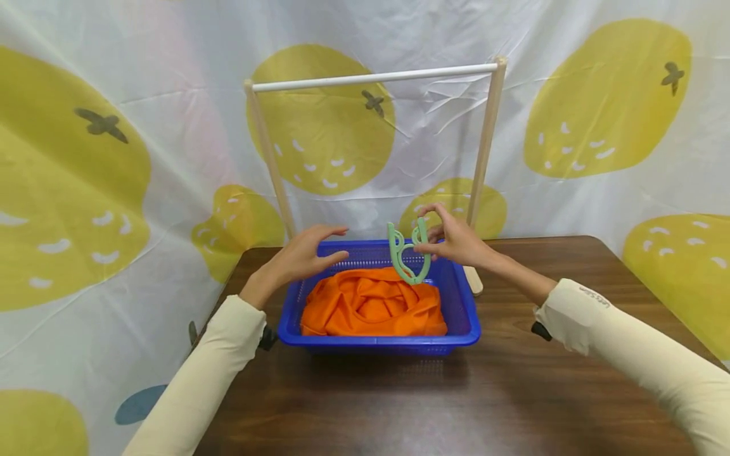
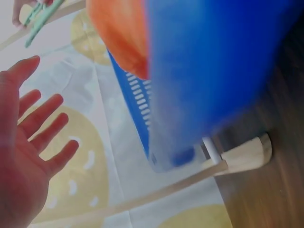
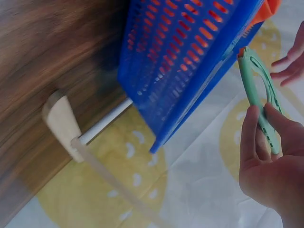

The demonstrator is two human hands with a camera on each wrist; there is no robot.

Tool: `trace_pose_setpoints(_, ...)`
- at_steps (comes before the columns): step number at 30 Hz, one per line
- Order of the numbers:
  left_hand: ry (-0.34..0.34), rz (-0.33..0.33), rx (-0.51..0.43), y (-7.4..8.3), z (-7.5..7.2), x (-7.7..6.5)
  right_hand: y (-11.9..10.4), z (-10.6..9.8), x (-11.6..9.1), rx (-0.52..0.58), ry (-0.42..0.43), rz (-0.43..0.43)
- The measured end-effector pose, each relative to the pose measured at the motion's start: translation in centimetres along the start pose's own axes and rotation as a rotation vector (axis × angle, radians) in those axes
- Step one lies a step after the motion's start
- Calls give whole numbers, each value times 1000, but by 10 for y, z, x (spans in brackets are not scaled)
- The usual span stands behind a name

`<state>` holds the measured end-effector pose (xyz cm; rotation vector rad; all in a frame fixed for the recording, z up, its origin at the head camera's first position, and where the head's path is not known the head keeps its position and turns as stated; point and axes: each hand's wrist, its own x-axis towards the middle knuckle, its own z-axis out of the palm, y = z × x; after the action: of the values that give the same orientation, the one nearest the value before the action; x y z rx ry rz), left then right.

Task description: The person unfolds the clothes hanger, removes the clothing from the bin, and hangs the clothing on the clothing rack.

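Over the blue plastic basket (image 1: 376, 341), my right hand (image 1: 459, 242) pinches a light green folding hanger (image 1: 395, 250), its two arms folded upward into a narrow U. The right wrist view has thumb and fingers on one end of the hanger (image 3: 250, 78). My left hand (image 1: 302, 254) is held in the air above the basket's left side, fingers spread and holding nothing; the left wrist view shows its bare palm (image 2: 21, 164). Bunched orange cloth (image 1: 371, 307) fills the bottom of the basket, below the hanger.
Behind the basket stands a rack with wooden posts (image 1: 489, 126) and a white top bar (image 1: 373, 77). Its wooden foot (image 1: 473, 280) rests on the brown table (image 1: 542, 392). A white curtain (image 1: 188, 57) with yellow fruit prints hangs behind.
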<state>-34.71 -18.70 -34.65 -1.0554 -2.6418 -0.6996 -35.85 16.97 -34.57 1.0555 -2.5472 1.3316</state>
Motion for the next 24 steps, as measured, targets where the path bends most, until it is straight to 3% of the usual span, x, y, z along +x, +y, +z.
trace_pose_setpoints(13, 74, 43, -114, 15, -1, 15, -23, 32, 32, 101, -40, -51)
trace_pose_setpoints(24, 85, 68, -196, 20, 1, 18, -36, 45, 44, 66, -64, -87)
